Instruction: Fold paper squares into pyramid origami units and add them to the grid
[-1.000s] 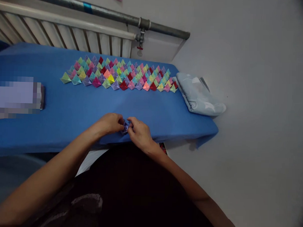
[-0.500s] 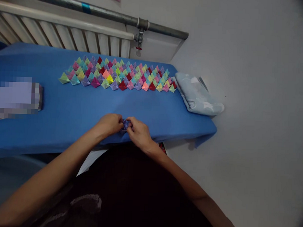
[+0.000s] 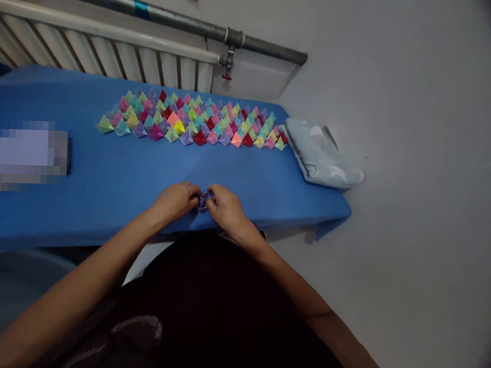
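Observation:
Near the front edge of the blue-covered table [image 3: 120, 201], a small purple folded paper piece [image 3: 203, 202] is pinched between my two hands. My left hand [image 3: 179, 199] closes on its left side with fingers bent. On the other side, the thumb and index finger of my right hand [image 3: 225, 206] grip its right edge. The piece looks open at the top, with folded walls; my fingers hide parts of both its sides. Farther back lie rows of colourful folded paper boats [image 3: 191, 123] in pink, green, yellow, red, purple and turquoise.
A folded pale blue-grey cloth [image 3: 322, 157] lies at the table's right end. On the left is a pixelated, blurred object [image 3: 25, 155]. Behind the table stand a white radiator [image 3: 145, 65] and a metal pipe [image 3: 186, 23] with a red-handled valve [image 3: 226, 77].
The purple paper has opened out into a hollow, walled shape between my fingers. My hands have shifted only slightly. The rows of paper boats look the same.

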Motion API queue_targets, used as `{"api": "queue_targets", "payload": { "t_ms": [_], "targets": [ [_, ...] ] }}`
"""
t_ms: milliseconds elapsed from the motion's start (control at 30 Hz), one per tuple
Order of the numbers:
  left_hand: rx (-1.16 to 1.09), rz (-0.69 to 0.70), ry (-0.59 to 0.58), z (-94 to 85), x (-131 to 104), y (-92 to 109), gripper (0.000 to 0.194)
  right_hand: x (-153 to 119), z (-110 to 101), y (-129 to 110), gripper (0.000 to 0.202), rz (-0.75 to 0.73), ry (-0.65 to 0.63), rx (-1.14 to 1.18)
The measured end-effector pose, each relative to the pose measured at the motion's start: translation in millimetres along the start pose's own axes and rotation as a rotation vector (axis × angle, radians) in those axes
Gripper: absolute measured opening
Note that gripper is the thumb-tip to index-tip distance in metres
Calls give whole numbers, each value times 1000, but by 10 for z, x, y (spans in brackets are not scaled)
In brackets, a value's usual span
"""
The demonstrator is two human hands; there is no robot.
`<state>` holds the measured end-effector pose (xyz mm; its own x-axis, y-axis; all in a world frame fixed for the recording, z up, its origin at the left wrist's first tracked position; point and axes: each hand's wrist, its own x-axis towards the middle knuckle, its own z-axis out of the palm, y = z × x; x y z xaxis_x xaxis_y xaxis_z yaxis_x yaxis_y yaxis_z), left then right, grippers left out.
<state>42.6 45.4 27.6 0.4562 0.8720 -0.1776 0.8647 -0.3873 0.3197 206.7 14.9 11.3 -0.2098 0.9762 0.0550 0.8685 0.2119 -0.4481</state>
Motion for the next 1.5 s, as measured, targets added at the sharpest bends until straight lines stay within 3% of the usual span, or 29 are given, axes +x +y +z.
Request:
{"api": "queue_targets", "payload": {
  "t_ms": [200,667,1067,1500],
  "targets": [
    [12,-21,-37,-64,80,53,24,37,-29,-5,14,-1,-16,-59],
    [-7,-39,-32,-38,99,58,17,88,30,110,17,-28,48,3],
    [2,-84,-101,-134,206,104,14,251,-93,68,14,36,-119,4],
    [0,-106,-134,-198,266,117,14,250,-81,45,13,-12,-110,33]
  ]
}}
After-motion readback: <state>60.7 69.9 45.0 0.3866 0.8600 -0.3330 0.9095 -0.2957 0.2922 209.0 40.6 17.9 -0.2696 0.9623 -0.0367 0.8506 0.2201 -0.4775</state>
